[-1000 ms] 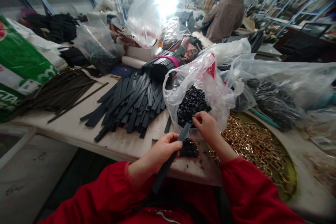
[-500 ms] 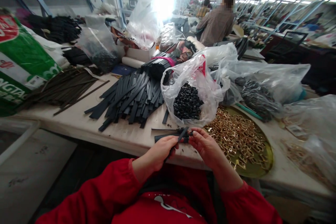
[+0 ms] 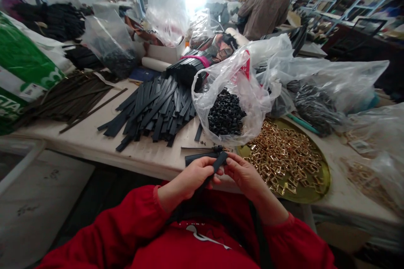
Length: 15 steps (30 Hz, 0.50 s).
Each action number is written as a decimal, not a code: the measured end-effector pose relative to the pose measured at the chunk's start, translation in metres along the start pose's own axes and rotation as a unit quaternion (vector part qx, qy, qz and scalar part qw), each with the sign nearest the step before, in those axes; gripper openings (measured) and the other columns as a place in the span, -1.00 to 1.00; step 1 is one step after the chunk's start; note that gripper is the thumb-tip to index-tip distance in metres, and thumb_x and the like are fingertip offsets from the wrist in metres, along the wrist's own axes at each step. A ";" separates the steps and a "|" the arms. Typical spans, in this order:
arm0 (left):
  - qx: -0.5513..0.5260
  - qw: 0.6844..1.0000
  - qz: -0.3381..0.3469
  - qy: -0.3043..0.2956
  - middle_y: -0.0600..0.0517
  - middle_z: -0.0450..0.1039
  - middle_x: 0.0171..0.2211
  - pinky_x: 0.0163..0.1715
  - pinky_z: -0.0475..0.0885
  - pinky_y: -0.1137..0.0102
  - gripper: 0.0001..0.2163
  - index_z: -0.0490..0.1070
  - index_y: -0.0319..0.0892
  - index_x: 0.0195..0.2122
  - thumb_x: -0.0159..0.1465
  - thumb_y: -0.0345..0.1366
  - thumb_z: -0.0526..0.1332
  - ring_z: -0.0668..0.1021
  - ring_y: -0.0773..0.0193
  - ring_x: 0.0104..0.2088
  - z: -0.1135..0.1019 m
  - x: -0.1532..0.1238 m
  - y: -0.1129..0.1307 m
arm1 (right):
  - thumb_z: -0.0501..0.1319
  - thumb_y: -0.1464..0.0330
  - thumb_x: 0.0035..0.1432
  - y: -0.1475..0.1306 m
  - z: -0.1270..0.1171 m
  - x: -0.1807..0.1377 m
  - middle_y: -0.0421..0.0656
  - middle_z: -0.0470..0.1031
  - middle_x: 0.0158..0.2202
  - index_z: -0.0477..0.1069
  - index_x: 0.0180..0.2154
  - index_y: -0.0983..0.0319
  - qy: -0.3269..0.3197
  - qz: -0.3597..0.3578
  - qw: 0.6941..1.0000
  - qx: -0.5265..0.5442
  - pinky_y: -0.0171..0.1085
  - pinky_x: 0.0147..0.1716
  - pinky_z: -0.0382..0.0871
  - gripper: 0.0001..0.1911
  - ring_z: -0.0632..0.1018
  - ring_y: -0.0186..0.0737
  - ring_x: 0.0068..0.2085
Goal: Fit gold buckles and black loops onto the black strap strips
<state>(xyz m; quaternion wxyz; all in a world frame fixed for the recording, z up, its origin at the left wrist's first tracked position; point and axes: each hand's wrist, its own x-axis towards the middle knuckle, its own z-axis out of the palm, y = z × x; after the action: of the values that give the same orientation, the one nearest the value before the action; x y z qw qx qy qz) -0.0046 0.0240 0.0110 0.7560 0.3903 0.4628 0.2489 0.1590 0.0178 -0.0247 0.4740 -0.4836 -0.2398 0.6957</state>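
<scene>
Head view. Left hand (image 3: 194,176) clamped on one black strap (image 3: 219,161), lower centre of frame; right hand (image 3: 243,174) at its upper end, closure unclear. Step, judged: working the strap end; next move seems to call for steady support there. Counts: one round tray (image 3: 326,178), lower right; gold-coloured buckles (image 3: 284,155), black loops (image 3: 226,113), centre: uncountable.

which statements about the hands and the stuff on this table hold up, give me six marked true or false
1. The left hand holds a dark strip. True.
2. A plastic bag holds small black loops. True.
3. The right hand is inside that bag. False: the right hand is at the strip's upper end.
4. The gold pieces are heaped in a box. False: they lie on a tray.
5. Both sleeves are red. True.
6. The band around the bundled strips is green. False: it is pink.
</scene>
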 end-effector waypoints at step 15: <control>0.356 0.912 0.175 0.105 0.13 0.29 -0.58 -0.52 0.18 0.51 -0.85 0.28 -0.19 -0.49 0.17 -0.28 0.03 0.34 0.38 -0.53 -0.006 0.018 -0.012 | 0.38 0.25 -0.20 0.008 0.005 0.009 -0.31 0.43 -0.49 0.41 -0.43 0.21 0.067 -0.059 0.996 0.004 -0.43 -0.48 0.25 -0.74 0.38 -0.45 -0.48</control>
<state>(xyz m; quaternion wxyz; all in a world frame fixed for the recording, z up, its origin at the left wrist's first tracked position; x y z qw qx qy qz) -0.0015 0.0325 -0.0100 0.4583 0.6803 0.5213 0.2353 0.1508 0.0226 -0.0327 0.5314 -0.5117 -0.2329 0.6337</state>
